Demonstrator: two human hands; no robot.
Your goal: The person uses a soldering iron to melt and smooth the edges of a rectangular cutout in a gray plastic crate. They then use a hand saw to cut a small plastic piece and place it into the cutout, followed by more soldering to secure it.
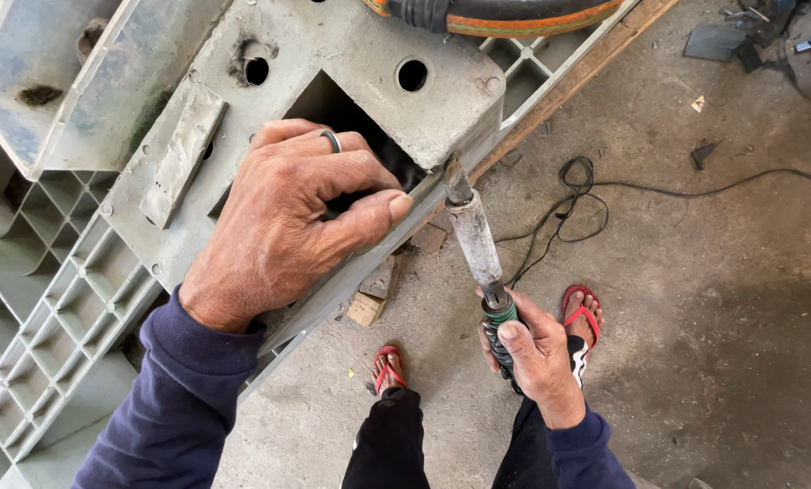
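My left hand (288, 222), with a dark ring on one finger, rests on a grey metal housing (351, 54) and curls its fingers into the edge of a dark rectangular opening (369, 136). My right hand (537, 358) grips the green and black wrapped handle of a long metal tool (473, 235). The tool's tip touches the lower right edge of the housing, just beside my left thumb.
Grey ribbed grid panels (43, 326) lie to the left under the housing. A black cable (605, 190) snakes over the concrete floor on the right. An orange and black hose (505, 16) crosses the top. Small wood blocks (369, 303) sit under the housing. My feet wear red sandals (582, 312).
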